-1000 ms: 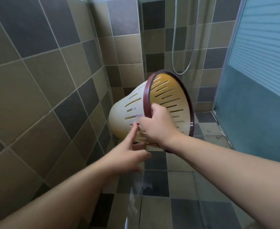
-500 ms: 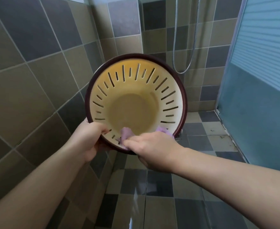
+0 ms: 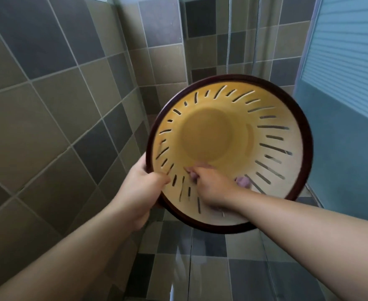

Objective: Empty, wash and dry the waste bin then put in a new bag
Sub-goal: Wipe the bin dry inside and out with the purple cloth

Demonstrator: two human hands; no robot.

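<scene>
1. Tiled shower walls backed the waste bin, held in the air, mouth toward the camera
2. Left hand gripped its rim; right hand clutched a purple cloth inside
3. Wiping looked underway; next, work the cloth round the slotted wall

Both my forearms are bare all the way to the bottom edge of the view; no sleeve, cuff or glove shows on either. My left hand carries no ring, and its wrist no watch or band. My right hand is blurred, so I cannot make out the nails or any fine marks, but its wrist is plainly bare too. The left forearm is broad at the lower corner and narrows to the wrist; the right does the same from the right edge.
</scene>
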